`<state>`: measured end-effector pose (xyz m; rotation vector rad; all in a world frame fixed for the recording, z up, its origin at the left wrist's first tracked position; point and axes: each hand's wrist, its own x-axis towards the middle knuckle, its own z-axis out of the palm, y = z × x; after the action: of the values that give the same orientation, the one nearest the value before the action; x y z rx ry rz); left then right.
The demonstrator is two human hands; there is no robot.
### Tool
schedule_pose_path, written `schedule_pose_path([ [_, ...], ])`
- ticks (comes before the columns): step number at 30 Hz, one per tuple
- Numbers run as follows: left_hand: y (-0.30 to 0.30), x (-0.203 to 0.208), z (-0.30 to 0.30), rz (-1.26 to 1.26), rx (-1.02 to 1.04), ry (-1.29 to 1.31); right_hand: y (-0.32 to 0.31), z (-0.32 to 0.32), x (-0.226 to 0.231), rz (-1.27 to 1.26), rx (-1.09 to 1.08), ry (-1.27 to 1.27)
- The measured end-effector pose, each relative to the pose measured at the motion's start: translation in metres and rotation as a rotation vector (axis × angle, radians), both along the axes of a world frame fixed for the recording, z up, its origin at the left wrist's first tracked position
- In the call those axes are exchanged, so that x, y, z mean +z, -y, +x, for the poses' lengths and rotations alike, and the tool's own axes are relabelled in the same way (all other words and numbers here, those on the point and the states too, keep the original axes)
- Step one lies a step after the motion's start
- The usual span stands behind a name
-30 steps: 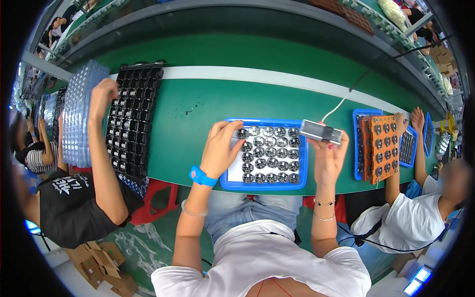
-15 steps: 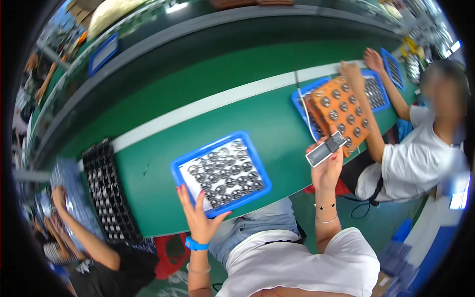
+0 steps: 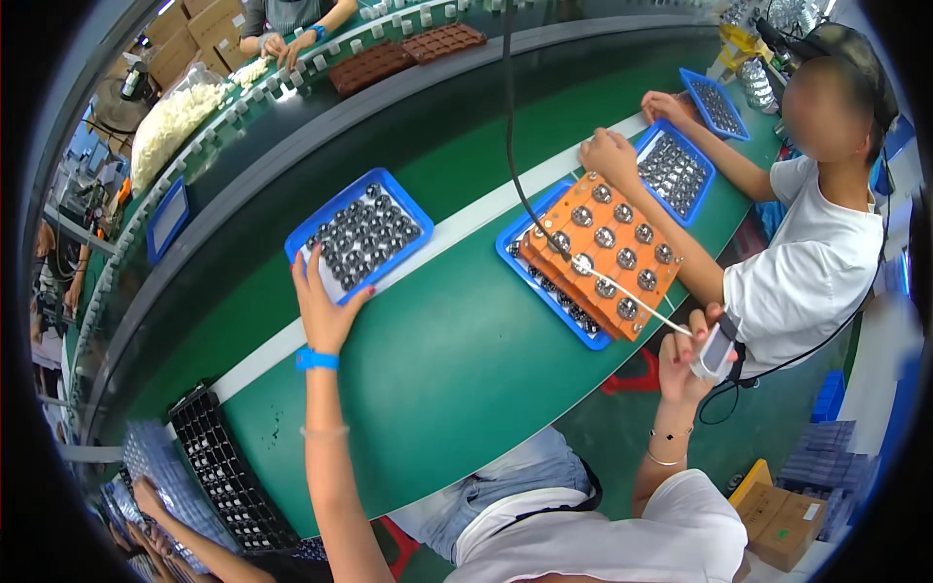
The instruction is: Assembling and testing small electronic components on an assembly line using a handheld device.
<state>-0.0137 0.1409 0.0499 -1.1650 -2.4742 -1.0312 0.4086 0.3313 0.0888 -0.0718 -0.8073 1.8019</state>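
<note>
My left hand [image 3: 328, 309] is on the near left corner of a blue tray [image 3: 412, 251]. Its thumb lies on the near rim and its fingers on the left side. Several shiny dark round metal parts [image 3: 364, 233] fill the tray, over a white sheet. My right hand [image 3: 680, 374], beyond the table edge, is closed round a small white rectangular device [image 3: 714, 352] with a grey face. A hanging cord [image 3: 513, 165], black above and white below, runs to that hand; whether it joins the device I cannot tell.
An orange block [image 3: 595, 255] with round metal parts rests on another blue tray [image 3: 515, 260]. To the right sits a co-worker [image 3: 807, 214], arms around a tray of parts [image 3: 675, 175]. Black crates [image 3: 228, 466] stand left. Beyond the white rail [image 3: 466, 225] runs a green belt [image 3: 253, 301].
The tray under my left hand has moved from the table's middle, away and left, across the rail. My right hand has moved right and nearer, its fingers now curled round the device.
</note>
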Motion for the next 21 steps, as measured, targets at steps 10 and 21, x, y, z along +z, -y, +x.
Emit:
schedule_pose_path([
  [10, -0.113, 0.02, 0.038, 0.137, -0.24, -0.101, -0.016, 0.007, 0.005, 0.074, 0.279, -0.377],
  [21, -0.173, 0.025, 0.139, 0.161, -0.72, 1.075, -0.021, -0.008, -0.048, -0.092, -0.166, 0.041],
])
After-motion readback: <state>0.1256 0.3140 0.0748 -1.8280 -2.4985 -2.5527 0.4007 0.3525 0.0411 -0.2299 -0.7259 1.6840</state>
